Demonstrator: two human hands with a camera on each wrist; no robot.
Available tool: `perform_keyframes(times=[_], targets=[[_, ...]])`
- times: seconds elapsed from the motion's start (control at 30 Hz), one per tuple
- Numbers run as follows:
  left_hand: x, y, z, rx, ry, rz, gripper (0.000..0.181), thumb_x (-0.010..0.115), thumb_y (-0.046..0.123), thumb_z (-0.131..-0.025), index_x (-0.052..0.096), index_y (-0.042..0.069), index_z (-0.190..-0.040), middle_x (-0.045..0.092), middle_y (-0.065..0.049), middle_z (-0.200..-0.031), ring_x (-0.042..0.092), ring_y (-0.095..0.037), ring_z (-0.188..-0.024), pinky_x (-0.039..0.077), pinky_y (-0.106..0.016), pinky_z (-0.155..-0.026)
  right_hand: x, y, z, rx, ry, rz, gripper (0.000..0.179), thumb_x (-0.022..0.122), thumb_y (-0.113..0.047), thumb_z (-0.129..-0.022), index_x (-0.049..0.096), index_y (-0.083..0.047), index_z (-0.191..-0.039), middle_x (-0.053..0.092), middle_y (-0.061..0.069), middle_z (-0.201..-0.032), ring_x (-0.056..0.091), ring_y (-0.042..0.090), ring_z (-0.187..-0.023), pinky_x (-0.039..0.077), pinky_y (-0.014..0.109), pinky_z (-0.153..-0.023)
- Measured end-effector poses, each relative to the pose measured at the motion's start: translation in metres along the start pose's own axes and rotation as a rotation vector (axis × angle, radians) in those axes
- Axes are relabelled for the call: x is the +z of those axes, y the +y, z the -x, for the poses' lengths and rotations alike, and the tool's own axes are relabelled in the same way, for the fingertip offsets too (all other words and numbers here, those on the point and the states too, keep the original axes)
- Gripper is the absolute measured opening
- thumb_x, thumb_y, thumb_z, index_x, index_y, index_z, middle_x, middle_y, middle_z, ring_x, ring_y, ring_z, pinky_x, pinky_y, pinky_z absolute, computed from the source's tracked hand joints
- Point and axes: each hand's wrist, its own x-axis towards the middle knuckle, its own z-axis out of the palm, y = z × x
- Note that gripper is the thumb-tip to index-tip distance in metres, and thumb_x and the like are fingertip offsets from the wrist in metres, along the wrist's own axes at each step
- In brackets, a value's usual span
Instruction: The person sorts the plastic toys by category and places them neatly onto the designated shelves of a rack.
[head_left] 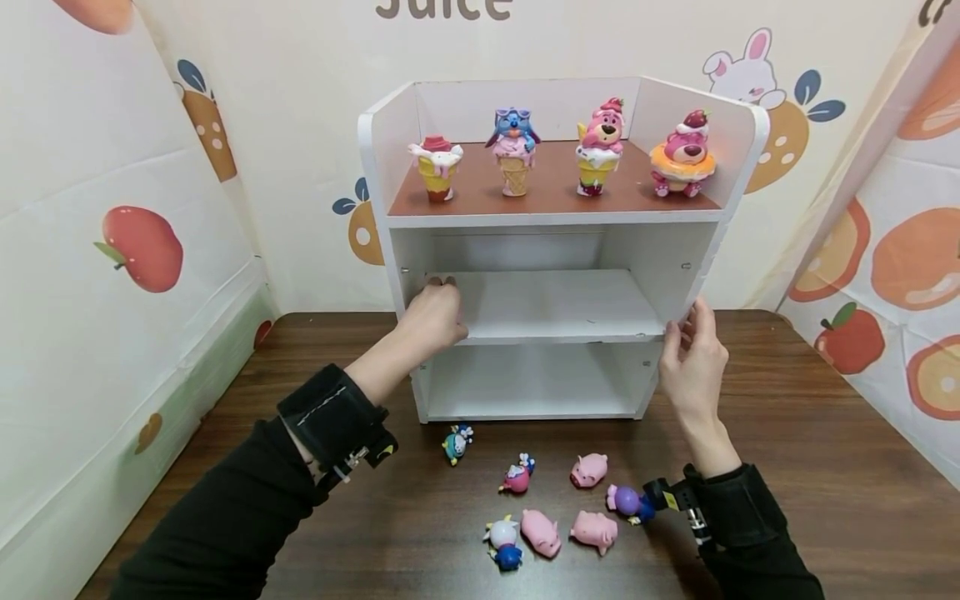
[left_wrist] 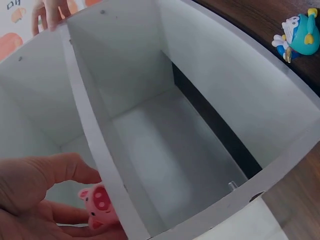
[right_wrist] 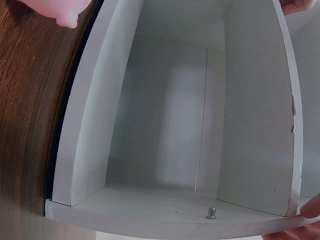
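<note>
My left hand [head_left: 435, 317] reaches to the left end of the middle board of a white shelf unit [head_left: 555, 219]. In the left wrist view, a small pink pig figurine [left_wrist: 102, 205] sits between its thumb and fingers, by the board's front edge; the pig is hidden in the head view. At the opposite side, my right hand [head_left: 696, 362] holds the edge of the unit's right side panel. Its thumb lies near the front edge, with the fingers [right_wrist: 292, 234] on the outer side.
On the top shelf stand several ice-cream figurines, such as a blue one [head_left: 514, 150]. In front of the unit, pink pigs [head_left: 588, 470] and small colourful figurines [head_left: 517, 475] lie on the wooden table [head_left: 360, 517]. A purple-headed figurine [head_left: 626, 502] lies by the right wrist camera.
</note>
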Motion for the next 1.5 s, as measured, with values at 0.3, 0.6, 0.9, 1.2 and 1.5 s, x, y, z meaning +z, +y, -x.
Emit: perform_keyframes(times=[0.3,0.6,0.9,1.2,1.5], targets=[[-0.007,0.009,0.008,-0.015,0.088,-0.101,0.058,0.068,0.017,-0.074,0.044,-0.014,-0.117,0.05,-0.024,-0.106,0.052,-0.032,-0.09,0.045,-0.039,-0.075,0.001,0.0,-0.001,-0.006,-0.001,-0.006,0.036,0.046,0.008,-0.085,0.044,0.006,-0.121,0.056,0.026,-0.105,0.057,0.037,-0.089,0.034,0.003,-0.071],[-0.022,0.025,0.032,0.005,0.224,0.002,0.061,0.069,0.021,-0.076,0.044,-0.009,-0.122,0.046,-0.023,-0.116,0.046,-0.033,-0.102,0.041,-0.042,-0.084,0.0,0.0,-0.001,-0.011,0.001,-0.012,0.037,0.047,0.008,-0.085,0.044,0.006,-0.122,0.056,0.026,-0.106,0.056,0.038,-0.09,0.034,0.003,-0.071],[-0.007,0.038,0.068,0.129,0.318,0.072,0.052,0.071,0.022,-0.074,0.052,-0.003,-0.116,0.051,-0.012,-0.1,0.049,-0.022,-0.085,0.044,-0.033,-0.068,0.0,-0.001,-0.001,-0.013,0.006,-0.012,0.039,0.046,0.008,-0.085,0.044,0.005,-0.123,0.056,0.026,-0.106,0.057,0.038,-0.089,0.034,0.003,-0.07],[0.029,0.048,0.095,0.192,0.218,0.114,0.034,0.068,0.027,-0.077,0.06,0.003,-0.1,0.054,-0.005,-0.093,0.053,-0.018,-0.084,0.047,-0.031,-0.069,-0.001,0.0,0.0,-0.011,0.005,-0.017,0.039,0.047,0.008,-0.085,0.044,0.005,-0.123,0.057,0.026,-0.106,0.057,0.037,-0.088,0.034,0.003,-0.07],[0.073,0.053,0.106,0.213,0.121,0.078,0.029,0.068,0.027,-0.075,0.061,0.005,-0.093,0.054,-0.002,-0.088,0.054,-0.017,-0.083,0.047,-0.031,-0.066,-0.001,0.0,0.0,-0.006,0.003,-0.019,0.039,0.047,0.008,-0.085,0.044,0.005,-0.123,0.057,0.026,-0.105,0.057,0.037,-0.087,0.035,0.003,-0.07]])
